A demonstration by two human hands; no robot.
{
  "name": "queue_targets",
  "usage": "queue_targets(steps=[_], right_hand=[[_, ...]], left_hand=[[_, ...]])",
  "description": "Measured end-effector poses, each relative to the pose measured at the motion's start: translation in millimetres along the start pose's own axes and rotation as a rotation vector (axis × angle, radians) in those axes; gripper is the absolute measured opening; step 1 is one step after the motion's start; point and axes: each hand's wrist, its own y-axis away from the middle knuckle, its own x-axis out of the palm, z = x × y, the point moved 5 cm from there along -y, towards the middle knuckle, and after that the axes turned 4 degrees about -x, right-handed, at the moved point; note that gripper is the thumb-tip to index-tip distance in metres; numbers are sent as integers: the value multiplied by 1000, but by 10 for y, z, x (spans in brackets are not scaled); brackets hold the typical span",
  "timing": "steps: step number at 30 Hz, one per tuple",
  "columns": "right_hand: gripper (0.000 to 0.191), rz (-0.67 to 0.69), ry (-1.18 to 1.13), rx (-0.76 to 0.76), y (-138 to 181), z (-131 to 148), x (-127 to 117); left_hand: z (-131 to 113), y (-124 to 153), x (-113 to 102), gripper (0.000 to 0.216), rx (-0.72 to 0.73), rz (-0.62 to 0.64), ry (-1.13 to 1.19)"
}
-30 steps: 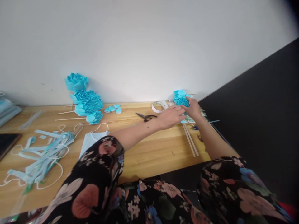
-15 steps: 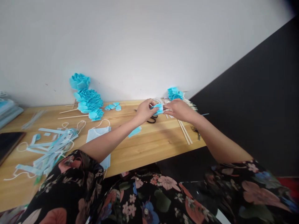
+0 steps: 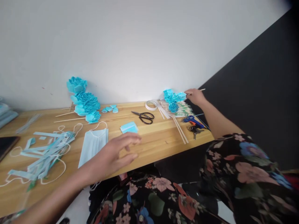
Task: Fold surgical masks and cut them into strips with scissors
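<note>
My left hand hovers over the table's front part with fingers apart and nothing in it. Just beyond it lie cut light-blue pieces of mask material. At the back right, my right hand has its fingers closed on the thin wooden stick of a blue flower; the stick's end sticks out past the hand. Close by, a blue rose-like flower rests over a packet of wooden sticks. Black-handled scissors lie mid-table.
Left of centre are a whole face mask, a heap of cut strips and ear loops, and stacked blue flowers. A roll of white tape lies at the back. A blue glue gun and keys sit at right.
My hands have parted: the left came back toward me and opened, the right moved right to a flower's stick. The blue piece they held together is out of them; more blue material lies on the table.
</note>
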Motion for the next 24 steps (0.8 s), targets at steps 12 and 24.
queue_targets(steps=[12,24], right_hand=[[28,-53,-27,135,242,-171,728],[20,-9,-9,180,206,-146,801]], left_hand=[[1013,1725,-158,38,-546,-399,-14],[1340,2137,-98,54,-791,-646,-150]])
